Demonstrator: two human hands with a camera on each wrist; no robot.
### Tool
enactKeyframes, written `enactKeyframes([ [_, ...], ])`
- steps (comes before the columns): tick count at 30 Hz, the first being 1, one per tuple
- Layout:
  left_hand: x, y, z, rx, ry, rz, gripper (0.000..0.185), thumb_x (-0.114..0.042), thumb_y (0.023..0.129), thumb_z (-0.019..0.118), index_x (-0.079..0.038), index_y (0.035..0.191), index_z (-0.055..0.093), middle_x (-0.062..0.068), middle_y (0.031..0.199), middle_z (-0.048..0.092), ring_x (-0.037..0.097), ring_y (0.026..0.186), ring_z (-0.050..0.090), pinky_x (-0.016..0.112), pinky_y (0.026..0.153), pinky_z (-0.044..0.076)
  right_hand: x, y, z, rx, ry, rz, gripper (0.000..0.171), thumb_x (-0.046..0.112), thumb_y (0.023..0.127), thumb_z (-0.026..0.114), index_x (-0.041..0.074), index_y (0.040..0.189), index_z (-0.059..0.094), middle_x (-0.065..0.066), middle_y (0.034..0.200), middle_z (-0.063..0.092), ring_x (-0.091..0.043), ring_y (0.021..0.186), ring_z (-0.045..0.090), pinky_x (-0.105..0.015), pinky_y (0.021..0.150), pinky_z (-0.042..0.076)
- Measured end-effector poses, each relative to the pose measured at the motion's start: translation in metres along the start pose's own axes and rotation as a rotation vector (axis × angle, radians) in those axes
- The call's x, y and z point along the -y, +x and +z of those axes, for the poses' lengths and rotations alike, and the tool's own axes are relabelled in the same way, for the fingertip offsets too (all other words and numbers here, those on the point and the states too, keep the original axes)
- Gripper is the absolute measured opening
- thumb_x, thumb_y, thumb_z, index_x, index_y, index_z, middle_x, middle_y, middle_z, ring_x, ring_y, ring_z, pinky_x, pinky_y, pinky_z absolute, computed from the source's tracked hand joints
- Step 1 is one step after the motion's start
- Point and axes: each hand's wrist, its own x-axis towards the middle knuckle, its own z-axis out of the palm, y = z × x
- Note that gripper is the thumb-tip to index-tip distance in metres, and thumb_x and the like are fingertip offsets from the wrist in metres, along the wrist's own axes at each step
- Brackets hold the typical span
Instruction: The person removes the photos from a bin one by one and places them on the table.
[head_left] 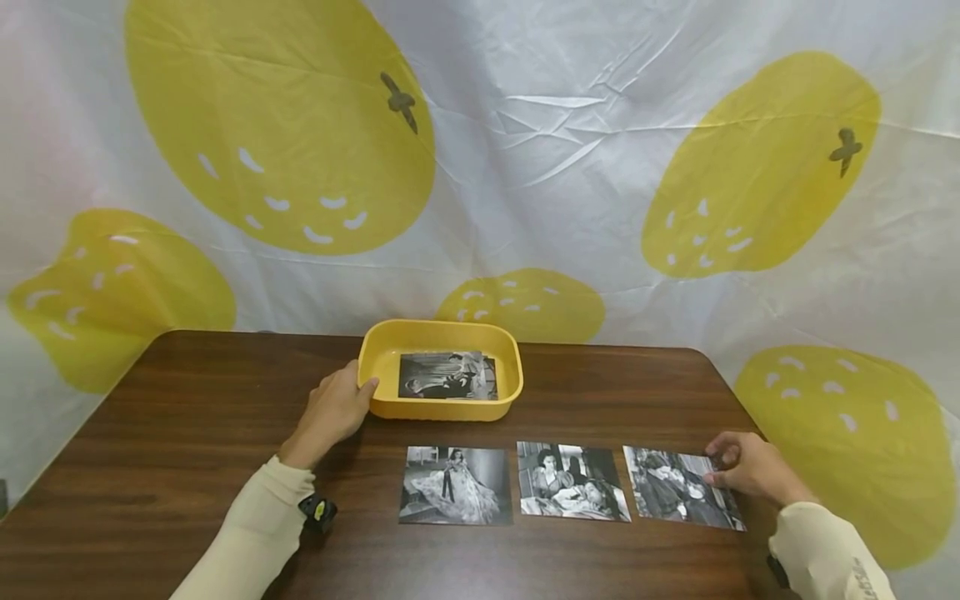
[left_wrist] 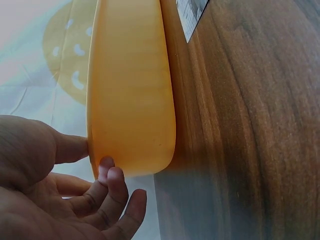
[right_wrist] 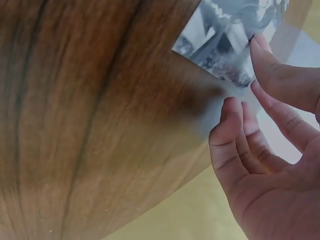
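A yellow plastic basin (head_left: 442, 409) stands at the back of the table, with black-and-white photos (head_left: 442, 377) lying in it. At its left end my left hand (head_left: 335, 407) grips the rim; the thumb is on the rim and the other fingers curl by the outer wall (left_wrist: 132, 100). In front of the basin, three black-and-white photo prints form a row: a left photo (head_left: 456, 487), a middle photo (head_left: 573, 483) and a right photo (head_left: 675, 490). My right hand (head_left: 757, 471) pinches the right photo's far right edge between thumb and forefinger.
The brown wood-grain table (head_left: 187, 442) has rounded far corners. Behind it hangs a white curtain (head_left: 540, 183) printed with large yellow fruit, close to the basin's back. The table's right edge runs near my right hand.
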Motion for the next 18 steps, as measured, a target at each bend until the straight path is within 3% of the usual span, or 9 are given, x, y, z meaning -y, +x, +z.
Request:
enactKeyframes([
  [4, 0.0, 0.001, 0.0, 0.003, -0.006, -0.004, 0.033, -0.02, 0.106, 0.052, 0.008, 0.123, 0.054, 0.013, 0.09, 0.058, 0.029, 0.084, 0.056, 0.049, 0.077, 0.046, 0.003, 0.004, -0.001, -0.024, -0.02, -0.013, 0.042, 0.015, 0.071, 0.092, -0.004, 0.1, 0.069, -0.012, 0.088, 0.062, -0.031, 0.083, 0.059, -0.049, 0.072, 0.048],
  [9, -0.001, 0.002, -0.001, -0.001, -0.001, 0.002, 0.033, -0.021, 0.106, 0.051, 0.008, 0.123, 0.054, 0.015, 0.092, 0.058, 0.031, 0.086, 0.056, 0.051, 0.079, 0.046, 0.023, 0.017, -0.01, -0.059, -0.014, -0.068, 0.039, 0.02, 0.079, 0.087, -0.004, 0.103, 0.069, -0.01, 0.088, 0.066, -0.029, 0.082, 0.062, -0.046, 0.071, 0.05],
  [18, 0.001, 0.0, 0.0, 0.008, -0.005, -0.005, 0.034, -0.02, 0.106, 0.052, 0.008, 0.124, 0.054, 0.016, 0.095, 0.06, 0.032, 0.089, 0.057, 0.053, 0.081, 0.046, 0.108, 0.059, -0.023, -0.077, 0.008, -0.196, 0.033, 0.023, 0.086, 0.083, 0.0, 0.104, 0.07, -0.013, 0.092, 0.07, -0.027, 0.083, 0.065, -0.05, 0.076, 0.052],
])
